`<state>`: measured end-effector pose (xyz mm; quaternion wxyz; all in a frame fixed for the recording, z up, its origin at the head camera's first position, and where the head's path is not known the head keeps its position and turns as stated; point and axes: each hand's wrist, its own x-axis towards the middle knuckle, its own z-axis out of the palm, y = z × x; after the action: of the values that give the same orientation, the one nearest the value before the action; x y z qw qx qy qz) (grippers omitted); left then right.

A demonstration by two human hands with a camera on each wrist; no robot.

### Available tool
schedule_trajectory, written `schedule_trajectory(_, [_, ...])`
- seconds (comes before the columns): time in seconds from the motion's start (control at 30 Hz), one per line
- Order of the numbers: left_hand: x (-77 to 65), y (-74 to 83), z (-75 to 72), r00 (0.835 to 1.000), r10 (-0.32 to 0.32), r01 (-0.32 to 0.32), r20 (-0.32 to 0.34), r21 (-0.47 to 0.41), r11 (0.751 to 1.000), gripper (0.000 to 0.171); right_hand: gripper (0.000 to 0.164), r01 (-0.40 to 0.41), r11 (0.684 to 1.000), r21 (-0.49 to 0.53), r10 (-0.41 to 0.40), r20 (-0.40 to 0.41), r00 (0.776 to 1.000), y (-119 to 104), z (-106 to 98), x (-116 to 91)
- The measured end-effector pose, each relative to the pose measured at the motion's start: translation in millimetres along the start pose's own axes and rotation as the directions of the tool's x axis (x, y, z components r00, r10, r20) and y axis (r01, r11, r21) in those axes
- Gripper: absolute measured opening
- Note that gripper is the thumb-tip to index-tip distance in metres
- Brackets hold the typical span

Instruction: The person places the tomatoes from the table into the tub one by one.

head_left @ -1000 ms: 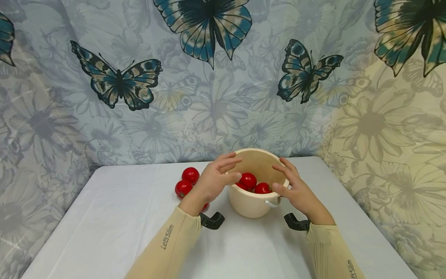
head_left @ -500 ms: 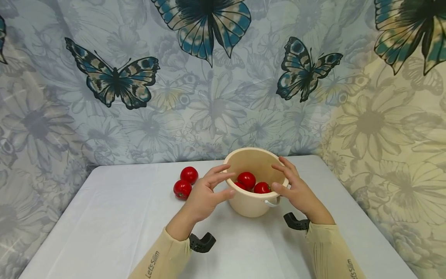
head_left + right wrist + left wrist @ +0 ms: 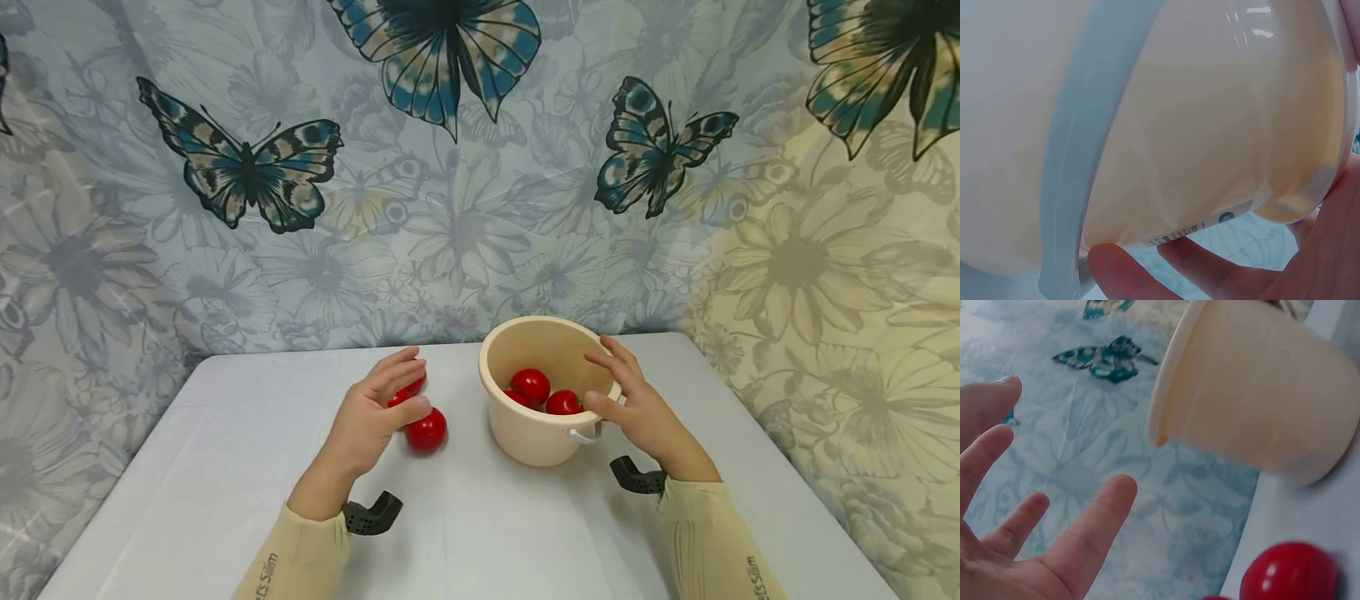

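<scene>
A cream bucket (image 3: 532, 437) stands upright on the white table, with several red tomatoes (image 3: 529, 386) inside. My right hand (image 3: 637, 408) grips its right rim; in the right wrist view its fingers (image 3: 1197, 262) lie along the outer wall. My left hand (image 3: 367, 421) hovers left of the bucket with fingers spread and holds nothing. Just beside it, a red tomato (image 3: 426, 430) sits on the table, and more red shows partly hidden behind the fingers. In the left wrist view a tomato (image 3: 1291, 572) lies below the bucket, apart from the hand.
The white-covered table (image 3: 487, 533) ends at a butterfly-patterned cloth backdrop (image 3: 465, 233). A pale bucket handle (image 3: 1085, 137) hangs down the outer wall. Dark curved mounts (image 3: 372, 512) are strapped to both wrists.
My left hand has withdrawn from the bucket's left rim and moved left to the tomatoes on the table. My right hand and the bucket have stayed nearly still.
</scene>
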<state>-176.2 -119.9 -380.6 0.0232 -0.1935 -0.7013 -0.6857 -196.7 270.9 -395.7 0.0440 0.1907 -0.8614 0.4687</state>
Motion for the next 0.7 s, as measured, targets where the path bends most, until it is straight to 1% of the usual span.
schedule_trajectory(0.07, [-2.3, -1.4, -10.6, 1.000, -0.008, 0.008, -0.017, 0.014, 1.000, 0.049, 0.061, -0.002, 1.000, 0.002, 0.002, 0.001, 1.000, -1.1, 0.2, 0.2])
schedule_trajectory(0.13, [-4.1, -4.2, -19.5, 1.000, 0.004, -0.004, -0.009, 0.048, 0.999, 0.051, 0.062, -0.004, 1.000, 0.002, 0.004, 0.001, 1.000, -2.0, 0.4, 0.1])
schedule_trajectory(0.27, [-7.0, -16.3, -30.4, 0.997, 0.045, -0.051, 0.063, 0.097, 0.994, 0.056, 0.062, -0.006, 1.000, 0.000, 0.006, 0.001, 1.000, -3.0, 0.3, 0.0])
schedule_trajectory(0.33, [-8.0, -25.0, -32.6, 0.994, 0.042, -0.053, 0.098, 0.116, 0.992, 0.058, 0.061, -0.006, 1.000, 0.001, 0.006, -0.001, 1.000, -3.0, 0.2, -0.2])
schedule_trajectory(0.43, [-9.0, -38.9, -32.8, 0.992, 0.006, -0.024, 0.127, 0.143, 0.989, 0.059, 0.061, -0.008, 1.000, 0.001, 0.008, -0.002, 1.000, -2.9, 0.3, -0.1])
schedule_trajectory(0.53, [-9.1, -50.8, -31.7, 0.990, -0.037, 0.011, 0.136, 0.188, 0.982, 0.058, 0.062, -0.008, 1.000, 0.004, 0.008, -0.002, 1.000, -1.7, 0.5, 0.1])
schedule_trajectory(0.63, [-8.9, -58.3, -30.6, 0.988, -0.063, 0.031, 0.138, 0.224, 0.974, 0.056, 0.062, -0.004, 1.000, 0.007, 0.004, -0.002, 1.000, -0.8, 0.7, 0.4])
schedule_trajectory(0.7, [-8.5, -61.9, -30.5, 0.988, -0.068, 0.034, 0.137, 0.238, 0.971, 0.056, 0.062, -0.001, 1.000, 0.006, 0.001, -0.002, 1.000, 0.0, 0.8, 0.8])
